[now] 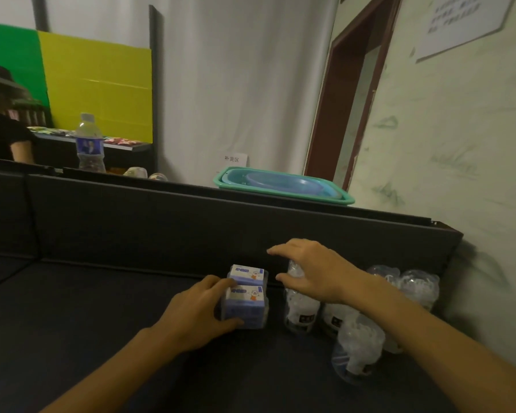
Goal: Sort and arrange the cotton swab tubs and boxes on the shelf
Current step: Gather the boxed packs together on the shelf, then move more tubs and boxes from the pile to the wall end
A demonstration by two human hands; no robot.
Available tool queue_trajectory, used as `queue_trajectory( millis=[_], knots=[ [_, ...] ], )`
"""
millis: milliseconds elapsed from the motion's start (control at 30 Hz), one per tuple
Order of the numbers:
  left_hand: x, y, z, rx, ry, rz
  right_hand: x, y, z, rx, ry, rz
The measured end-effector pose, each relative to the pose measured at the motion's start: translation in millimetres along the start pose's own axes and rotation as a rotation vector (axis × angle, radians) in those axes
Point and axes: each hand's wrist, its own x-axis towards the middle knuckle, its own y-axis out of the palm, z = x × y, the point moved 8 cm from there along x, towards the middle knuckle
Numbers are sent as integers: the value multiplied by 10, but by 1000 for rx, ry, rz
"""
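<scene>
Dark shelf (102,308), clear tubs (355,347) crowding the right end. Near box (245,305) mid-shelf, pinched by left hand (191,317); right hand (313,269) spread loose over one tub. Probably light, slick plastic; best squeezed at flat sides.

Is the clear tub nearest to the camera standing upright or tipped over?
Tipped. The nearest tub leans over with its base toward the camera, while the tubs behind it stand upright on the shelf.
</scene>
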Motion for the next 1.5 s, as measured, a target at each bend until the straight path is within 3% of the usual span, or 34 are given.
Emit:
queue_trajectory(
  millis=[233, 467, 833, 1100, 1267, 1500],
  knots=[
    [-296, -357, 323, 118, -139, -16, 147, -51, 398, 5, -124, -59],
    [-1066, -818, 819, 287, -281, -12, 537, 23, 1239, -19, -246, -68],
    [-3069, -1943, 2012, 352, -470, -172, 1290, 390, 3583, 68, -410, -43],
    [-4500, -2653, 2843, 400, -599, -200, 1594, 568, 5215, 59, -511, -48],
    [-4990, -2819, 3195, 401, -633, -198, 1725, 701, 5601, 57, -491, 1],
    [-5032, -2965, 3709, 345, -620, -217, 2133, 954, 5606, 44, -355, 70]
  ],
)
